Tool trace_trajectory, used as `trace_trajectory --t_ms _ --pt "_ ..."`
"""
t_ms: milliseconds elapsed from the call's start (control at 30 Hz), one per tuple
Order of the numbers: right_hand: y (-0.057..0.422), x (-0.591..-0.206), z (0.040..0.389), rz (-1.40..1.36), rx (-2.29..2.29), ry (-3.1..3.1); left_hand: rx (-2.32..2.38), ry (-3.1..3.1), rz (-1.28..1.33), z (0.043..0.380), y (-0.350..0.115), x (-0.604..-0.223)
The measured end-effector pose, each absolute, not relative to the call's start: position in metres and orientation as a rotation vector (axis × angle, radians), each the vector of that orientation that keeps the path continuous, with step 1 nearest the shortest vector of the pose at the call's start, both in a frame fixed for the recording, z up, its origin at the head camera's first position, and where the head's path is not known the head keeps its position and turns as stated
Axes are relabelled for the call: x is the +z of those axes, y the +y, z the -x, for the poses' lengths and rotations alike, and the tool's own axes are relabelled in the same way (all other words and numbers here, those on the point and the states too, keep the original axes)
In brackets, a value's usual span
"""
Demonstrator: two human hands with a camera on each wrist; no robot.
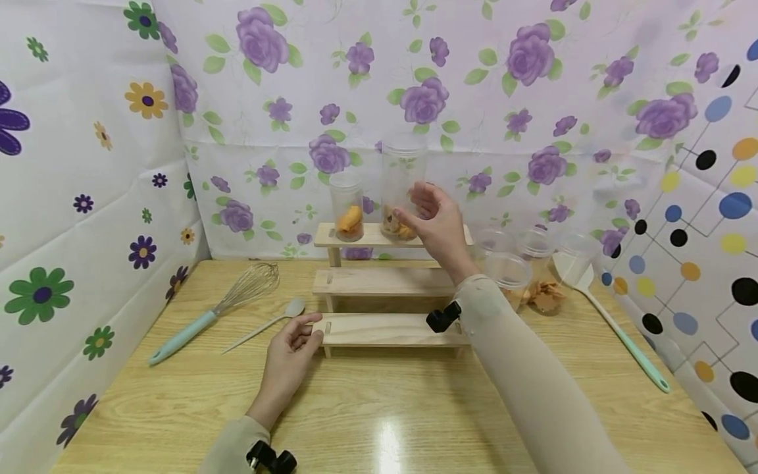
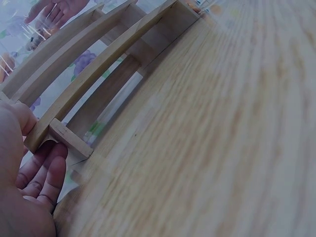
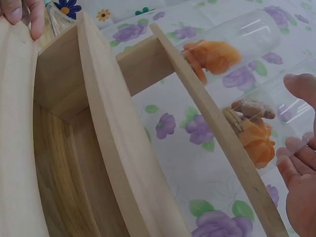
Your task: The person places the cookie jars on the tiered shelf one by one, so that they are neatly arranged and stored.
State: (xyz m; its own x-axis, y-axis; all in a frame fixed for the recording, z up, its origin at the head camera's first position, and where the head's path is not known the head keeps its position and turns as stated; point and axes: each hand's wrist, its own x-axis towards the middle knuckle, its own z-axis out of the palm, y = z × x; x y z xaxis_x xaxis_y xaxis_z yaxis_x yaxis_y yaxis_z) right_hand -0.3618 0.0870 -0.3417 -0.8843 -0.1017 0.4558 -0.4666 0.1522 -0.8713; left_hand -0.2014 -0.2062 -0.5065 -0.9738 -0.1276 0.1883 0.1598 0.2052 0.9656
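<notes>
A three-step wooden display rack (image 1: 385, 282) stands on the table. My left hand (image 1: 290, 349) grips the left end of its lowest step, with the thumb above and the fingers curled under the edge in the left wrist view. On the top step are a tall clear jar (image 1: 403, 164) with orange and brown pieces at its bottom and a shorter clear jar (image 1: 347, 207) holding orange pieces. Beside the tall jar, my right hand (image 1: 441, 224) has its thumb and fingers spread and loosely curved; I cannot tell whether they touch it.
A whisk (image 1: 207, 319) and a spoon (image 1: 272, 322) lie left of the rack. Several clear jars stand at its right, one with brown pieces (image 1: 545, 296) inside. Farther right lies a spatula (image 1: 622, 329) with a green handle. Patterned cloth (image 1: 260, 112) walls the table's back and sides.
</notes>
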Motion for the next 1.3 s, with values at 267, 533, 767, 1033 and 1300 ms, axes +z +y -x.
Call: trace_trajectory --t_ms 267,533,767,1033,1300 --pt "0.088 -0.340 0.358 -0.558 1.781 -2.178 -1.835 -2.260 0.030 0.201 -0.205 -0.505" --pt "0.089 -0.335 0.356 -0.527 1.735 -2.243 -1.835 -2.259 0.036 0.201 -0.205 -0.505" --pt "0.093 -0.328 0.343 -0.470 1.708 -2.259 -1.833 -2.266 0.031 0.201 -0.206 -0.505" --pt "0.109 -0.317 0.324 -0.513 1.688 -2.148 -1.841 -2.264 0.030 0.200 -0.205 -0.504" --pt "0.137 -0.308 0.300 -0.511 1.634 -2.078 -1.845 -2.257 0.025 0.201 -0.205 -0.505"
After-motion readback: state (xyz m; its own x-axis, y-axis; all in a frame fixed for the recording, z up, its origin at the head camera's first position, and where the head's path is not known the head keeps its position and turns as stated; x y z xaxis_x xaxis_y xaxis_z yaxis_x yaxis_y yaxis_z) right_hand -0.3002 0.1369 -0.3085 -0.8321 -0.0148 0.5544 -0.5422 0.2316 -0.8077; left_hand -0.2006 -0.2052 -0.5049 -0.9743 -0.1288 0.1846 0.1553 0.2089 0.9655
